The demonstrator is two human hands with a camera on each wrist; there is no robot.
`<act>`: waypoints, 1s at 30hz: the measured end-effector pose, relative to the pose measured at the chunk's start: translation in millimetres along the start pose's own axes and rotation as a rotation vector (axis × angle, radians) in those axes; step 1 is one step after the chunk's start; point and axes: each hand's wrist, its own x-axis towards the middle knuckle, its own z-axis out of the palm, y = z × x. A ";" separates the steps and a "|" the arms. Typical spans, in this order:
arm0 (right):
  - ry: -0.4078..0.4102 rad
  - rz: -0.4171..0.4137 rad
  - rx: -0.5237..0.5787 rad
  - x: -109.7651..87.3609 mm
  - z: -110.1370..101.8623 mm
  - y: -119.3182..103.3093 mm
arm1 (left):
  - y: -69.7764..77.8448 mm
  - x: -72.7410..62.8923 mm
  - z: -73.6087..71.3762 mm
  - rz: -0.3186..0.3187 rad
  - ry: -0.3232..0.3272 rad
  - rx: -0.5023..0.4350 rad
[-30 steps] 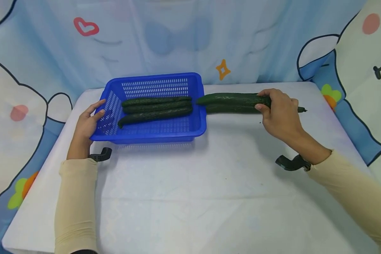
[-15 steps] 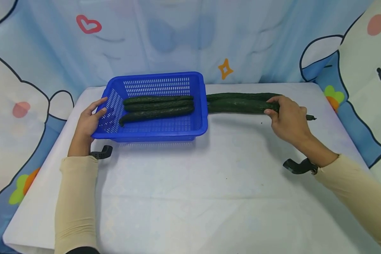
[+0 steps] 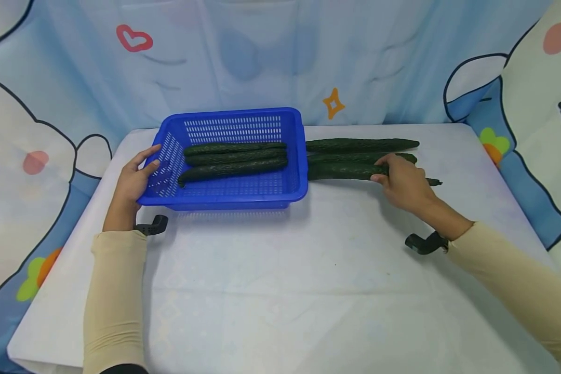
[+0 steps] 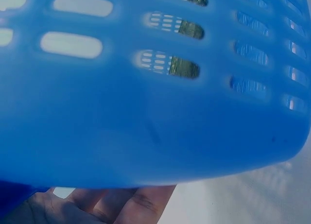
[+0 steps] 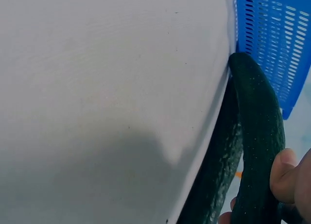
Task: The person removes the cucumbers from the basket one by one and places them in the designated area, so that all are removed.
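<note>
My left hand (image 3: 132, 182) holds the left end of a blue plastic basket (image 3: 224, 201). Its thumb and a finger reach over the rim; in the left wrist view, fingers (image 4: 141, 204) show under the basket wall. Several dark green cucumbers (image 3: 236, 169) lie side by side inside. Right of the basket, my right hand (image 3: 406, 184) grips the front cucumber (image 3: 341, 171), thumb on the near side. Behind it on the table lie a second cucumber (image 3: 346, 157) and a third cucumber (image 3: 362, 145). In the right wrist view the held cucumber (image 5: 257, 117) overlaps another cucumber (image 5: 214, 185).
A white cloth covers the table (image 3: 271, 291). Behind it hangs a blue curtain (image 3: 271, 62) with cartoon prints, which continues along both sides. Dark camera mounts (image 3: 151, 226) sit on both wrists.
My right hand first shifted right and nearer, then back left and nearer with the gripped cucumber. A cucumber now lies apart at the back. The left hand and basket have barely moved.
</note>
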 end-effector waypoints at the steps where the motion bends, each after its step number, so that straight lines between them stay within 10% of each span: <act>1: -0.006 -0.003 0.001 1.4 1.3 -0.5 | 0.1 0.0 0.2 0.000 0.001 0.002; 30: -0.099 -0.032 -0.136 37.9 15.2 4.5 | -2.2 1.8 -0.8 -0.002 0.003 0.016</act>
